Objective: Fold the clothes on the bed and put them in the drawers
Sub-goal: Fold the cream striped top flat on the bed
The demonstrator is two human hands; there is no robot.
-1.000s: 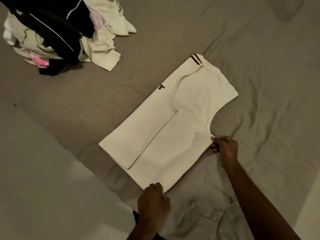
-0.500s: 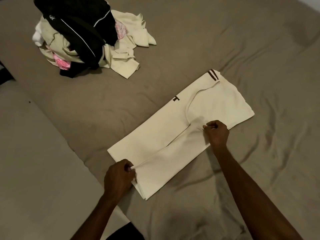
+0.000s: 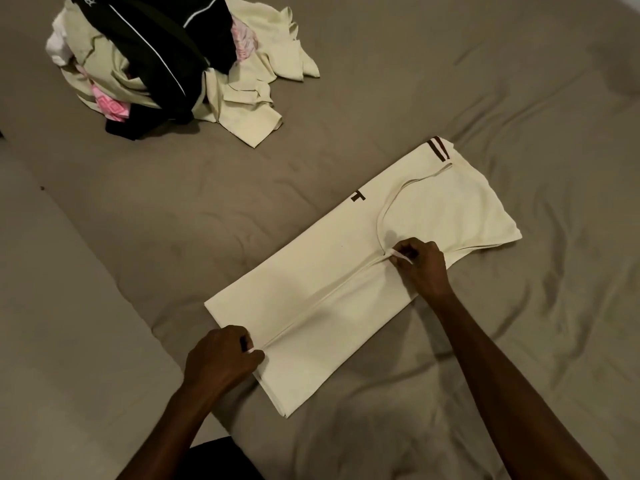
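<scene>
Cream shirt (image 3: 311, 289) — both hands (image 3: 221, 358) pinching folded edge, arms outstretched

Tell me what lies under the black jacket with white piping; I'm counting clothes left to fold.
Under the black jacket with white piping show beige garments, pink patterned fabric and a white piece. Anything deeper in the pile is covered.

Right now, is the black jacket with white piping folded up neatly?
No, the black jacket with white piping lies crumpled on the heap of unfolded clothes.
</scene>
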